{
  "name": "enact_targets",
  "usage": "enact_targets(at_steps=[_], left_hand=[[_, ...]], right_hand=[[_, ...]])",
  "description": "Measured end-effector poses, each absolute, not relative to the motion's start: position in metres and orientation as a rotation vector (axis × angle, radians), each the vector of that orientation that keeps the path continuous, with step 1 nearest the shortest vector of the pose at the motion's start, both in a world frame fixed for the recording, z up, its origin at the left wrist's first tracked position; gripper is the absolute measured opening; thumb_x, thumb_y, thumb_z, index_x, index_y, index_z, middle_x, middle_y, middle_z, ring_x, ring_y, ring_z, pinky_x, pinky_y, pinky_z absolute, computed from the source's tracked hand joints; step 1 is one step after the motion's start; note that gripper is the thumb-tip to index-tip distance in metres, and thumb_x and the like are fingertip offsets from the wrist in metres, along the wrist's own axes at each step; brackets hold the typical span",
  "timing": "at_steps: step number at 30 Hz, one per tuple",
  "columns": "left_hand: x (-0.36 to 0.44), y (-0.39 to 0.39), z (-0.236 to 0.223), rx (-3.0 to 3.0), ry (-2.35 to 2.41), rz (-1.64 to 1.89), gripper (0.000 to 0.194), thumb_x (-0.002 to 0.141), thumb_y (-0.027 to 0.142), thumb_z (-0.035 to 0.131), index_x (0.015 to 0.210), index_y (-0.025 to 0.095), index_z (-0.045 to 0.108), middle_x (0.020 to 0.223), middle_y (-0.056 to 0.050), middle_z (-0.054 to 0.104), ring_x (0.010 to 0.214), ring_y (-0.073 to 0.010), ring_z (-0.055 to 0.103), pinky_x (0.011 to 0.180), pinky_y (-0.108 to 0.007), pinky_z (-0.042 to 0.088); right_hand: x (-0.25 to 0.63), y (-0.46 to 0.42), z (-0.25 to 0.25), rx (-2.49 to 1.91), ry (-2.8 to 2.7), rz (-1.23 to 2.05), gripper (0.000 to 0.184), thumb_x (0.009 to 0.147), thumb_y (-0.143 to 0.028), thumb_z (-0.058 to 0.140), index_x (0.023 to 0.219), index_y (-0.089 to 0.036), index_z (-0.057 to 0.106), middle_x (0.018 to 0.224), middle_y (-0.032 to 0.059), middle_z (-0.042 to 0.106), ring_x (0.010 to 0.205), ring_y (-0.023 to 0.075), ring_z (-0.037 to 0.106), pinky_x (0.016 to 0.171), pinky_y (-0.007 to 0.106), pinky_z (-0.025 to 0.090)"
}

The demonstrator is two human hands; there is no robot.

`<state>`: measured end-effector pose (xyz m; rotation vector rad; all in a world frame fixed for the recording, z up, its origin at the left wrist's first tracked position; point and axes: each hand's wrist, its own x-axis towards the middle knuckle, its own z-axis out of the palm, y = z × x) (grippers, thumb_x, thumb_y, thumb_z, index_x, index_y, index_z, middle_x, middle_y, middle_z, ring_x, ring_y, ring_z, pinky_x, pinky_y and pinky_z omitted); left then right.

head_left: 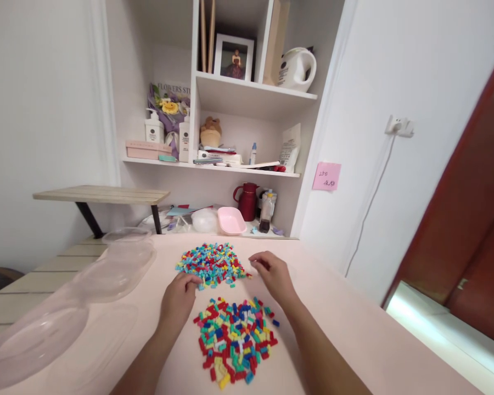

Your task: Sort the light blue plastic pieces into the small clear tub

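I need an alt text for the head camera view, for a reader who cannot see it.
A bare left hand and right hand are at the edges of a far pile of small colourful bricks on a pale pink table. A second brick pile lies nearer, between the forearms; clear plastic containers are at the left, white shelves behind.

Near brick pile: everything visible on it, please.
The near brick pile is a loose, roughly round spread of small, plastic-looking building bricks in red, yellow, green, blue, white and pink. They lie at mixed angles, mostly shallow, with some overlapping. A dark blue brick sits at the right edge, a yellow one at the near edge. It rests directly on the pale pink tabletop, between the forearms. Neither the left hand nor the right hand touches it.
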<state>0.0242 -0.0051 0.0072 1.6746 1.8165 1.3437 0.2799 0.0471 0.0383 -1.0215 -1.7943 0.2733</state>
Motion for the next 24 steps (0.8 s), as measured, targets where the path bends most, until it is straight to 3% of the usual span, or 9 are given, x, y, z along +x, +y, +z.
enact_targets(at_steps=[5,12,19,24], left_hand=[[0.024,-0.008,0.012,1.605,1.883,1.375,0.029,0.078,0.020,0.041,0.085,0.022,0.070,0.092,0.000,0.070,0.059,-0.0114,0.062,0.064,-0.025,0.048],[0.024,-0.007,0.013,1.576,1.881,1.349,0.030,0.078,0.019,0.040,0.083,0.022,0.070,0.088,0.000,0.071,0.057,-0.0114,0.063,0.063,-0.025,0.047],[0.021,-0.003,0.005,1.653,1.880,1.306,0.028,0.079,0.020,0.043,0.086,0.023,0.070,0.091,-0.001,0.071,0.062,-0.0128,0.063,0.064,-0.026,0.047],[0.021,-0.001,0.001,1.723,1.900,1.297,0.027,0.080,0.018,0.043,0.084,0.024,0.069,0.089,0.000,0.070,0.072,-0.0140,0.063,0.067,-0.025,0.047]], right_hand=[[0.309,0.055,0.040,-1.245,-1.638,0.035,0.023,0.084,-0.034,0.050,0.091,-0.023,0.069,0.081,0.0036,0.064,0.070,0.0172,0.056,0.066,0.029,0.041],[0.316,0.052,0.038,-1.490,-1.645,-0.231,0.025,0.087,-0.026,0.047,0.088,-0.025,0.071,0.085,0.0065,0.066,0.088,0.0228,0.053,0.075,0.034,0.035],[0.278,0.044,0.037,-1.083,-1.762,0.198,0.029,0.089,-0.028,0.042,0.101,-0.022,0.068,0.093,0.0058,0.067,0.080,0.0187,0.059,0.075,0.031,0.044],[0.251,0.039,0.022,-1.075,-2.076,0.303,0.025,0.086,-0.022,0.050,0.102,-0.027,0.069,0.094,0.0034,0.066,0.089,0.0175,0.060,0.082,0.029,0.044]])
